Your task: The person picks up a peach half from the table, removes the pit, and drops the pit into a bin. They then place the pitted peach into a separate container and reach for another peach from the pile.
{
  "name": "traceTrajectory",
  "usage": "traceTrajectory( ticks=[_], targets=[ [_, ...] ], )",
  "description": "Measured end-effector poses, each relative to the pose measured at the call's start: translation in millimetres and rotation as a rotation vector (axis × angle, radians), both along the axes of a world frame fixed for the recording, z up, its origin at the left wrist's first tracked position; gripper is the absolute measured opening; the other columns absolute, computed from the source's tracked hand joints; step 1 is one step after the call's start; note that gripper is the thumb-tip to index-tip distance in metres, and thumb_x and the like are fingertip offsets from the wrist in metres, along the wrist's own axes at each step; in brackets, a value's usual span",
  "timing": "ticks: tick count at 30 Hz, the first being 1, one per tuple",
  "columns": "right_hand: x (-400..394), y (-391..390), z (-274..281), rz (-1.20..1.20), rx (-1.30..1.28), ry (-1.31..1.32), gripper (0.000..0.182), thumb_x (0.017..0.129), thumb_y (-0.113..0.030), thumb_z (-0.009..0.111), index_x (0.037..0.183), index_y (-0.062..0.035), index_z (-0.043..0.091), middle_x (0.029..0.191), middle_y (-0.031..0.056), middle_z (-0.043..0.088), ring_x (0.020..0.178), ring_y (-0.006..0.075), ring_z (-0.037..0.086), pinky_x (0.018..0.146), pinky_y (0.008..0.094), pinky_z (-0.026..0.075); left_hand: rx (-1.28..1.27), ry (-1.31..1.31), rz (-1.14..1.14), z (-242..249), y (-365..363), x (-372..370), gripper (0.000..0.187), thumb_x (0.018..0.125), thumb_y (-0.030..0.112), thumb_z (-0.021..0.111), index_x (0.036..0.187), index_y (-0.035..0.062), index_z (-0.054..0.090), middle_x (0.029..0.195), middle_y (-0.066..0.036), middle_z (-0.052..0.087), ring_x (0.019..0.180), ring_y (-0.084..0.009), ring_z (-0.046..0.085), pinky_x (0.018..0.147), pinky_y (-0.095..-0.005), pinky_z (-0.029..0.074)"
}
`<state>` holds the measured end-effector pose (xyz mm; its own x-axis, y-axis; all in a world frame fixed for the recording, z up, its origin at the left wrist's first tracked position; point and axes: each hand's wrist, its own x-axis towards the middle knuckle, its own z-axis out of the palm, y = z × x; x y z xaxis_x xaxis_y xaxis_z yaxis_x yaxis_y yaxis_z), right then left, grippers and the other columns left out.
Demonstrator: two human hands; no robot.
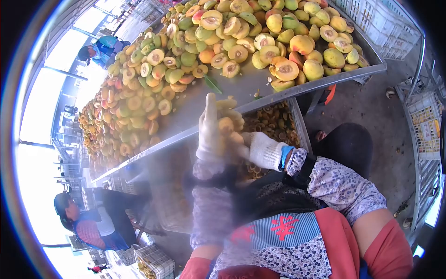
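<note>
Both gloved hands, left hand [210, 132] and right hand [260, 149], clasp fruit halves [228, 122].

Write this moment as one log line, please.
left hand: gloved, on fruit | right hand: gloved, same fruit | metal table: halved fruit heaped

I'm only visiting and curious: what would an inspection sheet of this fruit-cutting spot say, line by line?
Surface: long grey metal table, tilted in the view, bare strip along its near edge.
Job's things: blurred yellow-orange fruit piece between both gloved hands.
Clutter: heap of halved yellow-green fruit across the table; one green leaf; crate of fruit pieces under the table edge.
Hands: left hand and right hand in white knit gloves, closed on the fruit piece; motion blur.
Cables: nothing seen.
Surroundings: seated person in blue apron lower left; white plastic crates upper right.
</note>
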<state>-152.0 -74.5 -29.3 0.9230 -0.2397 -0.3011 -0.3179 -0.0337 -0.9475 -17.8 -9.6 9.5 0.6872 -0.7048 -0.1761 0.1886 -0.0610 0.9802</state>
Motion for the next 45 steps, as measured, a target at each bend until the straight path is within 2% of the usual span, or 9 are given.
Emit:
traceTrajectory(
  ticks=[3,8,21,23,27,33,36,42,45],
  targets=[
    [3,9,-27,-0.071,-0.072,-0.240,0.042,0.101,-0.038,0.053,0.110,0.0009,0.066,0.087,0.0152,0.069,0.083,0.0267,0.065,0.077,0.0384,0.050,0.084,0.103,-0.100,6,1,2,0.065,0.097,0.062,0.047,0.101,-0.0014,0.063,0.070,-0.010,0.064,0.057,-0.0230,0.063,0.053,-0.0344,0.054],
    [1,9,-6,-0.019,0.122,-0.150,0.042,0.101,-0.037,0.053,0.112,0.0012,0.066,0.087,0.0155,0.069,0.083,0.0228,0.064,0.079,0.0367,0.049,-0.010,0.187,0.098,2,-2,-9,0.065,0.097,0.063,0.047,0.099,0.0003,0.064,0.064,-0.010,0.060,0.056,-0.0234,0.062,0.051,-0.0351,0.054],
    [-7,-7,9,0.051,0.153,0.012,0.050,0.099,-0.046,0.051,0.111,0.0009,0.067,0.097,0.0231,0.070,0.095,0.0375,0.067,0.086,0.0410,0.050,-0.062,0.253,0.112,11,2,-23,0.059,0.100,0.052,0.049,0.106,-0.0053,0.062,0.075,-0.011,0.062,0.064,-0.0214,0.062,0.059,-0.0331,0.054],
    [-4,-12,-7,0.094,-0.156,-0.210,0.047,0.099,-0.043,0.053,0.109,0.0013,0.067,0.095,0.0225,0.070,0.093,0.0392,0.067,0.083,0.0411,0.051,-0.011,0.198,0.050,18,4,-20,0.059,0.100,0.051,0.049,0.105,-0.0060,0.062,0.073,-0.011,0.061,0.062,-0.0210,0.061,0.057,-0.0321,0.053],
    [-7,-6,-7,0.018,-0.237,-0.282,0.044,0.100,-0.040,0.054,0.107,0.0014,0.066,0.089,0.0206,0.070,0.087,0.0351,0.068,0.079,0.0395,0.052,-0.015,0.126,0.050,21,0,-30,0.058,0.101,0.049,0.049,0.102,-0.0074,0.062,0.070,-0.012,0.060,0.057,-0.0205,0.058,0.050,-0.0292,0.047],
    [-10,5,-1,0.030,0.349,-0.069,0.048,0.101,-0.044,0.052,0.104,0.0015,0.067,0.078,0.0129,0.067,0.075,0.0229,0.064,0.071,0.0362,0.050,-0.210,0.184,0.162,-2,-2,-29,0.056,0.101,0.051,0.049,0.101,-0.0037,0.062,0.066,-0.009,0.056,0.054,-0.0206,0.055,0.050,-0.0301,0.046],
    [-1,6,-16,-0.007,0.061,-0.094,0.048,0.101,-0.045,0.052,0.105,0.0014,0.067,0.078,0.0121,0.066,0.074,0.0220,0.063,0.070,0.0354,0.049,-0.175,0.148,0.110,-7,1,-25,0.055,0.101,0.051,0.049,0.100,-0.0024,0.062,0.065,-0.008,0.055,0.054,-0.0203,0.053,0.050,-0.0321,0.046],
    [-10,2,1,0.062,0.280,0.069,0.047,0.101,-0.043,0.052,0.106,0.0014,0.067,0.087,0.0196,0.070,0.084,0.0326,0.067,0.077,0.0397,0.050,-0.230,0.261,0.111,-6,0,-33,0.055,0.101,0.051,0.049,0.099,-0.0023,0.062,0.064,-0.009,0.055,0.054,-0.0200,0.055,0.049,-0.0307,0.047],
    [-14,-2,-2,0.072,0.097,-0.040,0.048,0.100,-0.046,0.051,0.101,-0.0007,0.068,0.080,0.0163,0.069,0.073,0.0299,0.066,0.068,0.0394,0.050,-0.198,0.255,0.060,-8,1,-29,0.055,0.100,0.051,0.050,0.099,-0.0025,0.062,0.064,-0.009,0.055,0.052,-0.0201,0.054,0.046,-0.0288,0.046]
  ],
)
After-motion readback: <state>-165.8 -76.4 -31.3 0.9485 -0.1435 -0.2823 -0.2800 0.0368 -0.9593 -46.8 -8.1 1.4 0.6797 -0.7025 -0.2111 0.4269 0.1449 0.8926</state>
